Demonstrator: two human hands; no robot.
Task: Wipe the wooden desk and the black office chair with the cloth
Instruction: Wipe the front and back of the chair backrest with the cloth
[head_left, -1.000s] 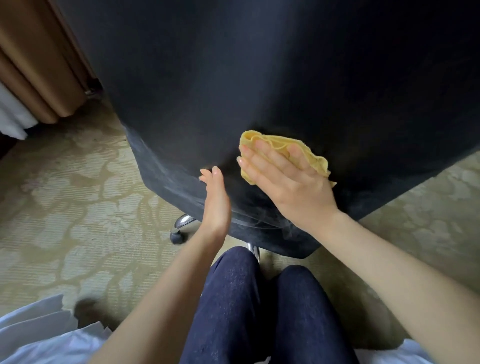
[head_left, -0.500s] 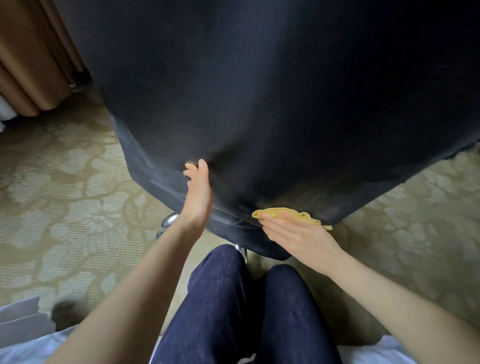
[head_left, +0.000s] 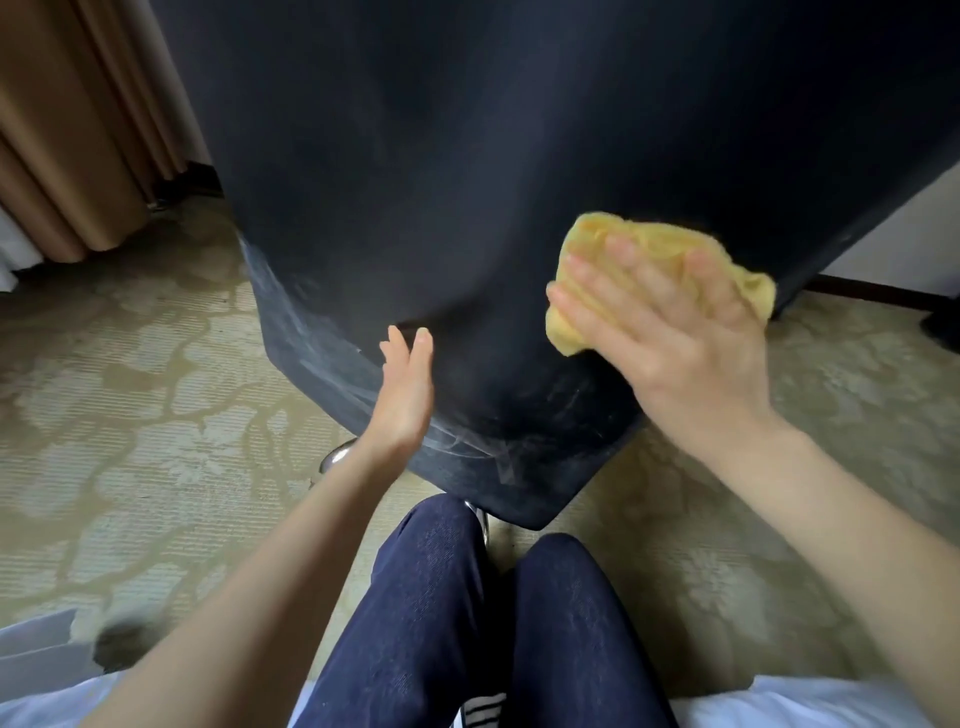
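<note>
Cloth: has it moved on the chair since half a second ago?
Yes. The cloth went up the chair, away from its lower edge.

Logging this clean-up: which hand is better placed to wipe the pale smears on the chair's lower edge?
Right, probably. The right hand presses the yellow cloth on the black chair above the pale smears; the left hand is bare.
</note>
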